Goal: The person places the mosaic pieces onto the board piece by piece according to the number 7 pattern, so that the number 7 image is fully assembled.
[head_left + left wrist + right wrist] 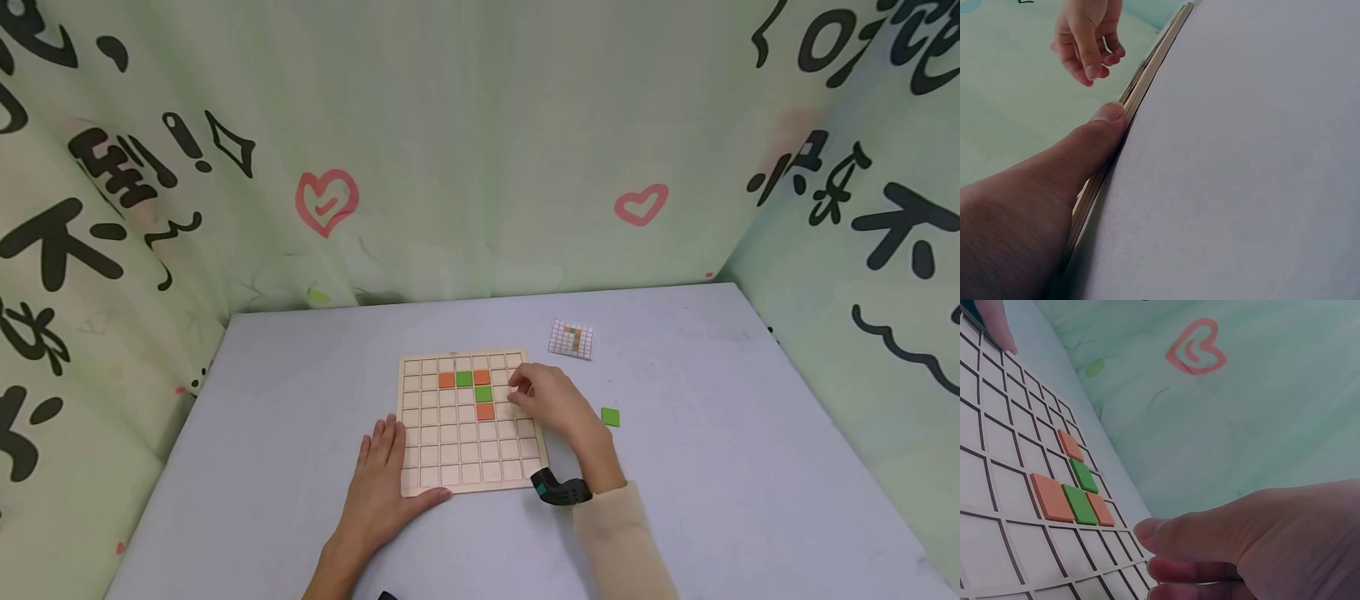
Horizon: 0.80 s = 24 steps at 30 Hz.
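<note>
A wooden grid board point(442, 454) lies flat on the table. Five of its squares hold tiles: an orange tile point(447, 380), a green tile point(464, 378) and a second orange tile point(482, 377) in a row, then another green tile point(483, 393) and a third orange tile point(486, 412) running down towards the front. My left hand point(378, 479) rests at the board's front left corner, fingers straight along the side and thumb against the front edge. Over the right side of the board hovers my right hand point(551, 398), thumb and fingertips apart, with nothing seen between them.
A loose green tile point(611, 417) lies on the table to the right of my right hand. Behind the board's right corner is a small card point(572, 338) with a coloured grid pattern. A pale curtain point(480, 167) with drawn hearts and black characters surrounds the table.
</note>
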Motion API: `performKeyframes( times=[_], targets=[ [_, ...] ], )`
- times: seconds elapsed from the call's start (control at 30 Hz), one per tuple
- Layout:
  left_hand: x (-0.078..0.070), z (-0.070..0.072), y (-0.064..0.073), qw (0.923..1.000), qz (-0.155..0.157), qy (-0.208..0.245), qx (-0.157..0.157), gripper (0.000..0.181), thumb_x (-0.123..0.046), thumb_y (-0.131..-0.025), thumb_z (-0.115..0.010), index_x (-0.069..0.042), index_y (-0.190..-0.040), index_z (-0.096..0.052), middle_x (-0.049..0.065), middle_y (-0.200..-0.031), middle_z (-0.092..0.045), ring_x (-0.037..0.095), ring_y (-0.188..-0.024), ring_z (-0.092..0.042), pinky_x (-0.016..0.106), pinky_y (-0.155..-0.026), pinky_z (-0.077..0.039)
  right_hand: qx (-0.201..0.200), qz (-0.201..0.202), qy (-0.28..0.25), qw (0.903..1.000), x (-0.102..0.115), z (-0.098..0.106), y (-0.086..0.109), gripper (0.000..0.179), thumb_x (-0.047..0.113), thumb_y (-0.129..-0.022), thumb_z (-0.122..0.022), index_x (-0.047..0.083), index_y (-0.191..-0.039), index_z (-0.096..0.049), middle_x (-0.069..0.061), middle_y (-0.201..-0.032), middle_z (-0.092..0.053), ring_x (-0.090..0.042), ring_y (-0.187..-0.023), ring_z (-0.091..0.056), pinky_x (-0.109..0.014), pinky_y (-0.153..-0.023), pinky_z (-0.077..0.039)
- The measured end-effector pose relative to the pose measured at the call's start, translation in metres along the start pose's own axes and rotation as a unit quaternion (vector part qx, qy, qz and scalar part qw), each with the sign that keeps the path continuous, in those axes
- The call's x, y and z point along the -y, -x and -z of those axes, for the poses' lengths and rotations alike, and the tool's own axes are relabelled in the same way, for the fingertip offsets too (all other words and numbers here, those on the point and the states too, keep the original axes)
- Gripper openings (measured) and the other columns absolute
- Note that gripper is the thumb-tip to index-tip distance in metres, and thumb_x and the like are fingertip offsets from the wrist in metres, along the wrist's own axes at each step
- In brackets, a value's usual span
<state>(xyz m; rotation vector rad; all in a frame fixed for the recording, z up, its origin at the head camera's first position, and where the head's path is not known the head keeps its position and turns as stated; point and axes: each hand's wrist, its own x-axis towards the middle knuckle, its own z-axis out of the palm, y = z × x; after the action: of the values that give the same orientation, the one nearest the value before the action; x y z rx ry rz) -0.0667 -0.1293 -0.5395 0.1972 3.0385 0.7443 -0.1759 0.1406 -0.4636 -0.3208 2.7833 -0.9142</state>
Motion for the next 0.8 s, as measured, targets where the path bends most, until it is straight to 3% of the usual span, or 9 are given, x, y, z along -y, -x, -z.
performKeyframes(
  times=[0.5, 0.8],
  targets=[
    [0.0014, -0.0013, 0.0002, 1.0000, 0.000, 0.002, -0.001, 0.123, -0.073, -0.072, -0.072, 0.003, -0.156, -0.025, 0.019, -0.167, -0.020, 0.036, -0.156, -0.015, 0.052, -0.127, -0.013, 0.009, -0.004, 0.006, 0.9999, -0.0037, 0.0029, -0.0005, 0.019, 0.019, -0.093, -0.071, 0.007, -0.107, -0.069, -0.002, -0.087, -0.066, -0.015, -0.078, -0.056, -0.028, -0.069, -0.050],
    [0.0005, -0.0002, -0.0005, 1.0000, 0.000, 0.003, 0.000, 0.123, -0.073, -0.072, -0.072, 0.003, -0.156, -0.025, 0.019, -0.167, -0.019, 0.036, -0.156, -0.015, 0.052, -0.127, -0.013, 0.039, -0.021, 0.008, 0.9990, -0.0041, -0.0028, -0.0023, 0.020, 0.022, -0.094, -0.069, 0.008, -0.108, -0.067, -0.002, -0.085, -0.063, -0.015, -0.074, -0.055, -0.028, -0.067, -0.047]
  ],
)
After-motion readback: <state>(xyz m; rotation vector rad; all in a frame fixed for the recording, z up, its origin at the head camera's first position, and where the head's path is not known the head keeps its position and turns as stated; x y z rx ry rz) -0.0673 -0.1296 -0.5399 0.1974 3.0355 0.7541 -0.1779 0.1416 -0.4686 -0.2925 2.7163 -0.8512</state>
